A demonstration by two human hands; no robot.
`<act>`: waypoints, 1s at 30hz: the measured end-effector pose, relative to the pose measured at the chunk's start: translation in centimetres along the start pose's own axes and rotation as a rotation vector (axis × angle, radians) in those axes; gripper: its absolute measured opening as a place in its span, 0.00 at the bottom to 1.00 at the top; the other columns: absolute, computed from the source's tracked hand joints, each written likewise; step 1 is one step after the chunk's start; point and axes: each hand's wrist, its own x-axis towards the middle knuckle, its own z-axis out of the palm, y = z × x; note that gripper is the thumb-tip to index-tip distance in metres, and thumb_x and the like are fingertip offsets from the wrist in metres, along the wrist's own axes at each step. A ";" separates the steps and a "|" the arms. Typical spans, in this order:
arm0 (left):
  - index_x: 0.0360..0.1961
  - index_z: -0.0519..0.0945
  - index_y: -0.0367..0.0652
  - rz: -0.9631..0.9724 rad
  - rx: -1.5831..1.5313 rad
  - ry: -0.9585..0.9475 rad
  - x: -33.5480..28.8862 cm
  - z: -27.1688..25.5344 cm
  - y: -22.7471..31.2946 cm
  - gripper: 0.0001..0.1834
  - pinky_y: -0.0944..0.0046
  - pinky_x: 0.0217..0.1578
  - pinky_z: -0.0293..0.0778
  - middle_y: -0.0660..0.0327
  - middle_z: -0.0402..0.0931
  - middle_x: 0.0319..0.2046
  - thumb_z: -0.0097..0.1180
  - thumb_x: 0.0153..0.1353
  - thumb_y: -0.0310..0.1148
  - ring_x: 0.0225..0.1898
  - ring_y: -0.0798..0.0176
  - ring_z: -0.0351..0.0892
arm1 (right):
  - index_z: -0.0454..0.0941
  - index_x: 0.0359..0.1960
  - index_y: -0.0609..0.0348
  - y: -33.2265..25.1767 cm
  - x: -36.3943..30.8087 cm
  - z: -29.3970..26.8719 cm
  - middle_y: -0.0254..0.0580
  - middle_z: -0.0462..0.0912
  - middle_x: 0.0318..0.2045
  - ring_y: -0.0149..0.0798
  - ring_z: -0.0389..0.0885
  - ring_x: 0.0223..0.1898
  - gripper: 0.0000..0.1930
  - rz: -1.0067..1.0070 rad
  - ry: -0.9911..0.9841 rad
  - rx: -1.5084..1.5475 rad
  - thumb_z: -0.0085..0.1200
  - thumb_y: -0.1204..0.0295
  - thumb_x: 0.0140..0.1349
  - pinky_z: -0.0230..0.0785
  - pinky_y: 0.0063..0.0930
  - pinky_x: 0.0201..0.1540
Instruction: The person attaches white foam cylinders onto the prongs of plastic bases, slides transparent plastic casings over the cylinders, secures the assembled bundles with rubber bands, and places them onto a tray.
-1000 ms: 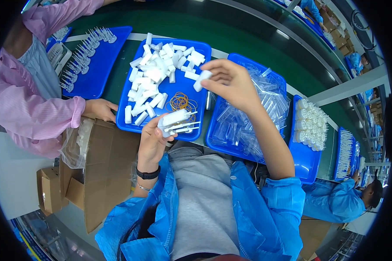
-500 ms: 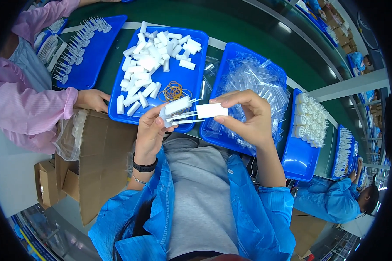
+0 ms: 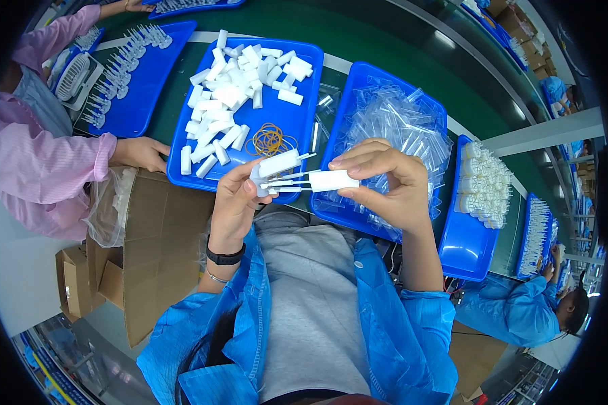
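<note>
My left hand [image 3: 233, 206] grips a small white plastic part with several thin prongs [image 3: 287, 183] at its base. A white foam-like block [image 3: 279, 162] sits on one prong, whose tip sticks out past it. Between thumb and fingers, my right hand [image 3: 400, 183] pinches a second white block [image 3: 335, 180]. The near end of this block meets the tips of other prongs; how far they go in I cannot tell. Both hands are raised in front of my body, over the near edges of two blue trays.
One blue tray [image 3: 287, 125] holds loose white blocks and rubber bands [image 3: 270, 140]. Another blue tray [image 3: 344, 111] carries clear plastic pieces [image 3: 392, 121]. Further right stands a tray with white parts [image 3: 481, 185]. A co-worker's hand [image 3: 142, 154] rests beside a cardboard box [image 3: 159, 250] at left.
My right hand and its block have shifted slightly right. At the upper left, another blue tray with parts has come further into view at the co-worker's far hand.
</note>
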 end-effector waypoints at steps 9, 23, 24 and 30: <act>0.50 0.73 0.33 -0.006 -0.008 -0.033 -0.2 0.3 -0.3 0.26 0.70 0.32 0.79 0.52 0.78 0.40 0.62 0.55 0.39 0.34 0.63 0.81 | 0.83 0.29 0.52 -0.4 0.0 0.5 0.34 0.85 0.34 0.35 0.81 0.42 0.09 0.006 -0.067 -0.103 0.67 0.76 0.43 0.65 0.29 0.48; 0.56 0.66 0.34 0.001 0.001 -0.054 -0.2 1.6 0.5 0.30 0.67 0.39 0.81 0.51 0.72 0.47 0.63 0.53 0.29 0.41 0.61 0.79 | 0.85 0.31 0.45 0.2 0.7 3.6 0.23 0.84 0.35 0.31 0.70 0.34 0.10 -0.079 -0.160 -0.450 0.66 0.66 0.44 0.57 0.26 0.39; 0.57 0.65 0.34 0.036 -0.001 -0.108 -0.2 1.6 0.7 0.30 0.66 0.40 0.81 0.51 0.71 0.48 0.62 0.54 0.29 0.43 0.60 0.79 | 0.85 0.32 0.45 0.2 1.1 3.7 0.23 0.84 0.34 0.32 0.71 0.35 0.11 -0.062 -0.140 -0.458 0.66 0.65 0.43 0.57 0.26 0.40; 0.56 0.64 0.34 0.046 -0.011 0.010 -0.4 -1.6 1.0 0.31 0.68 0.35 0.81 0.51 0.73 0.46 0.63 0.55 0.33 0.37 0.60 0.81 | 0.83 0.34 0.51 1.7 5.1 3.8 0.35 0.82 0.32 0.37 0.73 0.38 0.10 0.070 -0.096 -0.307 0.63 0.67 0.48 0.64 0.31 0.44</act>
